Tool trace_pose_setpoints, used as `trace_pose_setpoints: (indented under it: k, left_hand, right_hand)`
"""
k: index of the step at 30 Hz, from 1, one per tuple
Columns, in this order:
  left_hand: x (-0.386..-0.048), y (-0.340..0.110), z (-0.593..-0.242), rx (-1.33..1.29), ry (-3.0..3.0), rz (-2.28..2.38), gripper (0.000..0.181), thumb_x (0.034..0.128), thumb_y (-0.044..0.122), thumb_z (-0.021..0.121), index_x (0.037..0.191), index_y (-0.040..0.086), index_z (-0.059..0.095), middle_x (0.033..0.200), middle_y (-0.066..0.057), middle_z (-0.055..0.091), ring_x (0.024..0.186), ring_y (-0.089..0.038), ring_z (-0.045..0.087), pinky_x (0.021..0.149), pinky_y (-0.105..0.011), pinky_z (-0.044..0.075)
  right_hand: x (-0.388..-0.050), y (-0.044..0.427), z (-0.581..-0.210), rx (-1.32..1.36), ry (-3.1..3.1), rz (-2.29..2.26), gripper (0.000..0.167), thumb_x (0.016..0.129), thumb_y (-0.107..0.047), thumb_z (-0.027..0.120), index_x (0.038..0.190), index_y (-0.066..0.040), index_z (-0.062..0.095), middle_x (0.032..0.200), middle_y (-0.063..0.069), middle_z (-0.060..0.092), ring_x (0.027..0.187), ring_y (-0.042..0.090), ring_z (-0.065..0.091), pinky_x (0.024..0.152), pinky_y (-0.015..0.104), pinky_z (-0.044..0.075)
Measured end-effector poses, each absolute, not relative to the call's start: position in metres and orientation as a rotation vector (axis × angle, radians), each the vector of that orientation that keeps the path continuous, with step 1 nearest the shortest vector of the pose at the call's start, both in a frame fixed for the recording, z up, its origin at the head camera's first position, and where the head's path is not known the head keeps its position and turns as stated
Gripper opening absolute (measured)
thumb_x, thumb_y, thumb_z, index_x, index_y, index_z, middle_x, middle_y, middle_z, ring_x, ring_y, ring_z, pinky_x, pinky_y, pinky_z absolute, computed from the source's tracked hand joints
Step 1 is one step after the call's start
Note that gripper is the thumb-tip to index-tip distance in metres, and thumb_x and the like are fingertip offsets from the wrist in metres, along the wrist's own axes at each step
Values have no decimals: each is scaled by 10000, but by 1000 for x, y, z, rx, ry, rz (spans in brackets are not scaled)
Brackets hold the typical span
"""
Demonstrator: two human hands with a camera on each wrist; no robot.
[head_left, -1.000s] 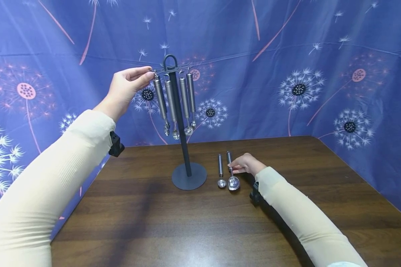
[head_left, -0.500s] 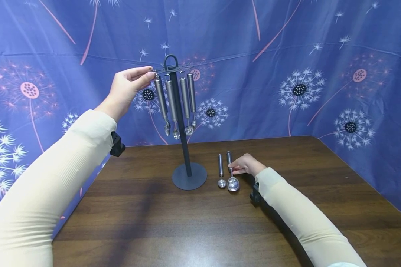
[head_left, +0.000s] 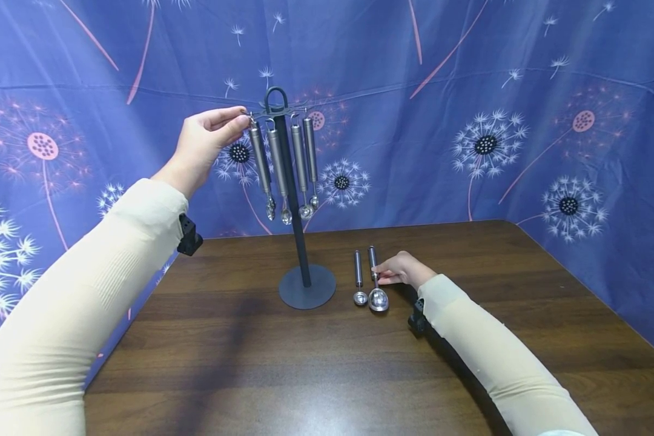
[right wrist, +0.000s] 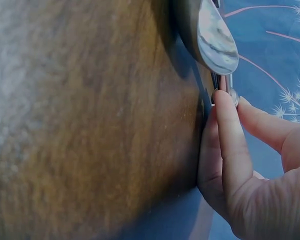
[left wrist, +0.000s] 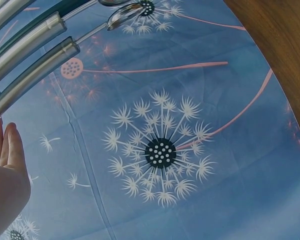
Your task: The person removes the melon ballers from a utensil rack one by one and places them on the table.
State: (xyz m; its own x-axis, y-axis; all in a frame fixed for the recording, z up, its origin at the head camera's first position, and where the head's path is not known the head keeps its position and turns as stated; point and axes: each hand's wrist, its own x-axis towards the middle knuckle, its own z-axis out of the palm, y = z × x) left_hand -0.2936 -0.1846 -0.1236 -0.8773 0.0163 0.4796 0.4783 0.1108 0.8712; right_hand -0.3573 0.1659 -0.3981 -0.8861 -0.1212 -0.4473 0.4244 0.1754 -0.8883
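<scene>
A dark metal stand holds several steel-handled utensils hanging from hooks at its top. At the upper end of the leftmost hanging utensil, my left hand pinches with thumb and fingers. In the left wrist view that hand is at the left edge by a handle end. On the table, my right hand pinches the neck of a large scoop; the right wrist view shows fingers and thumb of the hand at the neck below the scoop's bowl. A smaller scoop lies just left of it.
The stand's round base rests on the brown wooden table, left of the two lying scoops. Behind the table hangs a blue cloth with dandelion prints.
The bowl of the large scoop has turned slightly in my right hand. My left hand stays at the same hanging utensil, and the head view has shifted a little.
</scene>
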Motion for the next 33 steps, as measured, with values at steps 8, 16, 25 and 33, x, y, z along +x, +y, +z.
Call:
trace_pose_setpoints:
  k: [8,16,25,33]
  left_hand:
    - [-293,-185,-124,-483,-2060,-1811,500,863,207,744,1289,-9,593,966,95,715,987,-49,657,981,-202,504]
    - [-295,-186,-125,-467,-2064,-1817,508,857,217,753,1282,-11,593,981,74,711,1013,-70,649,970,-183,503]
    - [-296,-185,-124,-480,-2062,-1795,459,863,196,745,1245,-15,602,909,109,702,934,-45,643,929,-172,516]
    - [-297,-184,-127,-484,-2063,-1766,374,877,191,730,1192,24,619,924,97,690,932,-60,642,956,-208,512]
  right_hand:
    - [-356,166,-399,267,2032,-1752,143,904,24,630,910,24,488,671,54,611,578,98,636,681,224,608]
    - [-355,171,-399,262,2005,-1769,94,928,-3,611,893,25,529,680,62,615,592,106,641,713,230,608]
    - [-356,180,-390,231,1993,-1846,202,940,25,571,1117,122,569,760,66,623,624,101,649,736,238,607]
    - [-364,181,-371,209,1954,-1916,220,940,-13,594,1128,81,530,897,118,628,755,144,671,833,271,594]
